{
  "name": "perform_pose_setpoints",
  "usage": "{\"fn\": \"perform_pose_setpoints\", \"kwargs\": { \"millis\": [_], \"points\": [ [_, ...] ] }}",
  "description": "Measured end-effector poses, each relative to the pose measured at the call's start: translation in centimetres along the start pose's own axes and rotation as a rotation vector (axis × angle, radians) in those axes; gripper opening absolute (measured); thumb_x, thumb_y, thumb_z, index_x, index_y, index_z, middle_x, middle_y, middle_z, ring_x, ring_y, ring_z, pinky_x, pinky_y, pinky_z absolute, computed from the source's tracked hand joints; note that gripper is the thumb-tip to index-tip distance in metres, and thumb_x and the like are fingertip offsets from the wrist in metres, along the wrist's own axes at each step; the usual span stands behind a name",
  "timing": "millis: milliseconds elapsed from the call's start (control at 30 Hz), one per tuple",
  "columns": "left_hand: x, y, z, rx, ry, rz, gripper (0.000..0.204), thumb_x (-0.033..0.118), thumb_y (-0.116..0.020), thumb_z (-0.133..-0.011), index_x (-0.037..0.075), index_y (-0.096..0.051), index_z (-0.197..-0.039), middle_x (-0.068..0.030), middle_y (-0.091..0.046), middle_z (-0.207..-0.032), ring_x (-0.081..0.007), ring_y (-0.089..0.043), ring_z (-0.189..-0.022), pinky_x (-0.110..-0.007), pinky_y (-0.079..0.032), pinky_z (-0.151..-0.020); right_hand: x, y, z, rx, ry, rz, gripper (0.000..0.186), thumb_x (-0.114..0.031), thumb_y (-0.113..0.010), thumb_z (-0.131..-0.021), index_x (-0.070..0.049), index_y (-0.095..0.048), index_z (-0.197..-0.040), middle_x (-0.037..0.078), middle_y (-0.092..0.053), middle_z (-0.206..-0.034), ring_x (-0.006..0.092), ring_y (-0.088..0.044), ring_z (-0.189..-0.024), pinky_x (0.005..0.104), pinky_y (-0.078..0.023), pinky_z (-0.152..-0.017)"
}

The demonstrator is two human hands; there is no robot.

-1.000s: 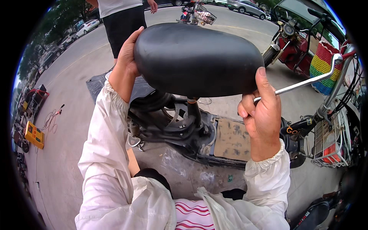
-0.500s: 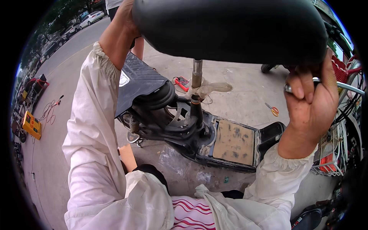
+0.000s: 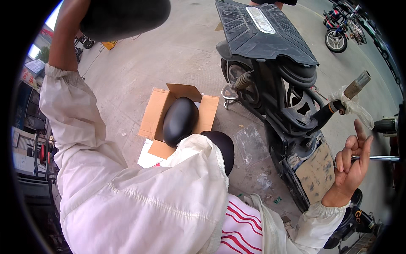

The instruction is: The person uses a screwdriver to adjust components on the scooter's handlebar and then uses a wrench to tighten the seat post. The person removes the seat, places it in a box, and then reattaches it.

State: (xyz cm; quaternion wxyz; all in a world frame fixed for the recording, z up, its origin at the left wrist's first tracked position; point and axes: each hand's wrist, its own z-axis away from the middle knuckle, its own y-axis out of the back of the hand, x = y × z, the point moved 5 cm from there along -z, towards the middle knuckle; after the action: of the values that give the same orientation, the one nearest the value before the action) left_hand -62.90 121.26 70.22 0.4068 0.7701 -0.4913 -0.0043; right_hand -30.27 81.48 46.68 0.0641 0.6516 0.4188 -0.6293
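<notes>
My left hand point(image 3: 74, 12) grips a black saddle point(image 3: 124, 17) at the upper left, cut off by the frame. My right hand point(image 3: 352, 157), index finger raised and other fingers curled, holds a silver bent-bar tool point(image 3: 378, 158). Above it is the scooter's bare seat post point(image 3: 357, 84) with a translucent bag point(image 3: 359, 111) tied round it. The dark scooter body point(image 3: 279, 139) has a grey ridged panel point(image 3: 281, 38) on top and a stained board point(image 3: 315, 169) on the footboard. A second black padded seat point(image 3: 180, 122) lies in an open cardboard box point(image 3: 151, 112) beside my leg.
Concrete ground point(image 3: 127, 67) surrounds the scooter, with crumpled plastic point(image 3: 249, 144) near my leg. A yellow device point(image 3: 109, 44) lies behind the saddle. A parked two-wheeler point(image 3: 338, 31) stands at upper right. A person's legs point(image 3: 279, 5) show beyond the scooter. Equipment point(image 3: 36, 156) lines the left side.
My view has turned left. The saddle has moved to the upper left in my left hand; my right hand has released it and still holds the tool. The box has come into view.
</notes>
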Motion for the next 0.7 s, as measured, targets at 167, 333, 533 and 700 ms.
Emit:
{"fn": "perform_pose_setpoints", "kwargs": {
  "millis": [167,333,533,700],
  "points": [
    [-18.8,-5.6,9.1,-0.102,0.381,-0.98,0.058,0.04,-0.065,-0.07,0.002,-0.05,-0.111,-0.0207,-0.062,-0.108,-0.035,-0.061,-0.098,-0.045,-0.048,-0.079,5.6,4.1,3.5,0.123,-0.184,0.002,0.049,-0.032,-0.029,-0.102,0.008,-0.046,-0.124,0.005,-0.051,-0.061,0.0017,-0.019,-0.032,0.0155,-0.025,-0.028],
    [-27.4,-10.3,22.7,-0.248,0.266,-1.309,0.054,0.028,-0.069,-0.074,0.011,-0.049,-0.121,-0.0133,-0.048,-0.129,-0.0306,-0.049,-0.115,-0.046,-0.043,-0.087,8.1,6.0,5.3,0.201,-0.249,-0.002,0.049,-0.032,-0.028,-0.102,0.008,-0.047,-0.124,0.003,-0.046,-0.059,0.0021,-0.018,-0.032,0.016,-0.025,-0.028],
    [-29.0,-18.9,45.3,-0.484,1.899,0.329,0.067,0.049,-0.025,-0.096,-0.007,-0.033,-0.133,-0.0282,-0.051,-0.122,-0.0388,-0.056,-0.103,-0.047,-0.047,-0.087,10.6,5.0,7.4,0.203,-0.32,0.041,0.05,-0.033,-0.028,-0.102,0.008,-0.049,-0.122,0.003,-0.045,-0.058,0.0024,-0.02,-0.033,0.0158,-0.027,-0.029],
    [-26.9,-24.1,50.9,-0.111,2.203,1.019,0.08,0.055,-0.011,-0.094,-0.014,-0.028,-0.131,-0.0321,-0.046,-0.125,-0.0409,-0.05,-0.112,-0.051,-0.038,-0.1,12.7,1.9,7.9,0.04,-0.404,0.153,0.049,-0.034,-0.032,-0.101,0.008,-0.052,-0.116,0.007,-0.051,-0.057,0.0036,-0.024,-0.033,0.0173,-0.029,-0.032]
  ]
}}
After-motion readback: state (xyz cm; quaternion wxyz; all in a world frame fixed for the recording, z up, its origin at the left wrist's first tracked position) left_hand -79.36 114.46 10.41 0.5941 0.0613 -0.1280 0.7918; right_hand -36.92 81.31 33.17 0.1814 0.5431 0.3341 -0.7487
